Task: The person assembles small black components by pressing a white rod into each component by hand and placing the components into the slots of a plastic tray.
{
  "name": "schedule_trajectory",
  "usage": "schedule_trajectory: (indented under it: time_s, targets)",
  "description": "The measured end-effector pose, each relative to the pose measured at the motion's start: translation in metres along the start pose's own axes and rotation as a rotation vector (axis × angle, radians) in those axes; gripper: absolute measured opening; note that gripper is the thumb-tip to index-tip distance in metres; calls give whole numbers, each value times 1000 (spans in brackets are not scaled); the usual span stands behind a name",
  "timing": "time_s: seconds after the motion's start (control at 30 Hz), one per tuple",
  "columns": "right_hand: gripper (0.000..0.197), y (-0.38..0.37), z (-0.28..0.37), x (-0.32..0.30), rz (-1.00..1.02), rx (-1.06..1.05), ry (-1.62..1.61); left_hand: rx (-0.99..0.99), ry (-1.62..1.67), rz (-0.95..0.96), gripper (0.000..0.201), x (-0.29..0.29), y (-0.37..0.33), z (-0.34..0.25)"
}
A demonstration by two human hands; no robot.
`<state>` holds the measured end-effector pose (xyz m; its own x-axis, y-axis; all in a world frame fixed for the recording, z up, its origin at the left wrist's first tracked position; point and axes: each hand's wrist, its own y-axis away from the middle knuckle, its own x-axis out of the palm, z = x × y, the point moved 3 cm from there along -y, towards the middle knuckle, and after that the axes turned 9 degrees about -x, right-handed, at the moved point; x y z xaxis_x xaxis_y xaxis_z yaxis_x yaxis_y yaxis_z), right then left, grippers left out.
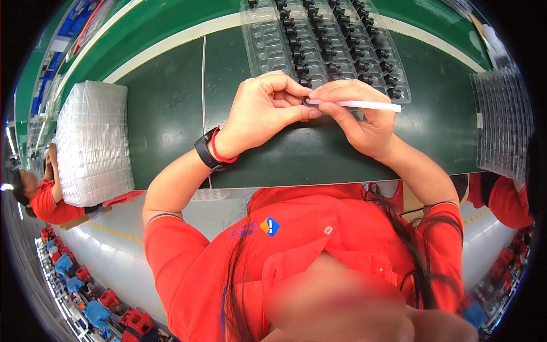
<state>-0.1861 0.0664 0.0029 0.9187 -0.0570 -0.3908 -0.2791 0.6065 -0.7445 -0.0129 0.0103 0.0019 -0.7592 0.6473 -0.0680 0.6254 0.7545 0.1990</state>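
Observation:
Between the thumb and forefinger of my left hand [268, 108] is a small black part [306, 101], mostly covered by the fingertips. My right hand [362, 111] grips a slim white stick-shaped tool [370, 105], and its tip meets the black part. Both hands are close together above the green tabletop [165, 119]. Just beyond them lies a clear plastic tray [268, 48] with rows of pockets. Black parts [327, 52] like the held one fill many pockets; the leftmost row is mostly without them.
A tall stack of clear trays [94, 142] stands at the table's left end, another stack [501, 122] at the right. A thin pale line [204, 102] crosses the tabletop. Co-workers in red sit beyond both stacks, one with a visible sleeve [54, 202] on the left.

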Motion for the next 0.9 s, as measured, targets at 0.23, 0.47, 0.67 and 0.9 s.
schedule_trajectory:
  time_s: [0.23, 0.47, 0.67, 0.9]
  targets:
    - [12, 0, 0, 1, 4, -10, 2, 54, -39, -35, 18, 0, 0, -1]
    - [12, 1, 0, 0, 15, 15, 3, 80, -13, -33, 17, 1, 0, 2]
    - [11, 0, 0, 1, 16, 1, 9, 91, -77, -44, 17, 0, 0, 3]
    - [11, 1, 4, 1, 29, 22, 48, 130, -112, -67, 16, 3, 3, -2]
